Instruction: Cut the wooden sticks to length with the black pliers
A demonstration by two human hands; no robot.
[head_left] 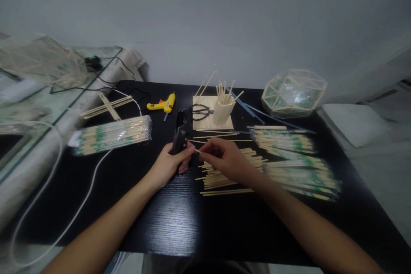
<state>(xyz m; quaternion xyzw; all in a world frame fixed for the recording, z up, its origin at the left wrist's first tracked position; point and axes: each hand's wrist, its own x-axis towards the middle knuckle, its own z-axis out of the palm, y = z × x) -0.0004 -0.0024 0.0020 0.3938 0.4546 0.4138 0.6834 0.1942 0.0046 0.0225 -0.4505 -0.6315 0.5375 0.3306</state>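
Observation:
My left hand [171,162] is wrapped round a black hand tool [180,132] with a curved head pointing away from me; its exact kind is hard to make out. Between finger and thumb, my right hand [224,156] pinches a thin wooden stick [198,150], whose tip comes close to the left fingertips. Most of that stick is hidden by the fingers. Under and beside my right hand lies a loose pile of wooden sticks [221,180] on the black table. A few single sticks [218,133] lie just beyond it.
A stick-built cup [223,111] holding sticks stands on a wooden board [199,124] beside black-handled scissors [201,112]. Farther left are a yellow glue gun [163,103] and a bagged stick pack [112,135]. More packs [298,175] and a faceted stick frame [293,94] sit right.

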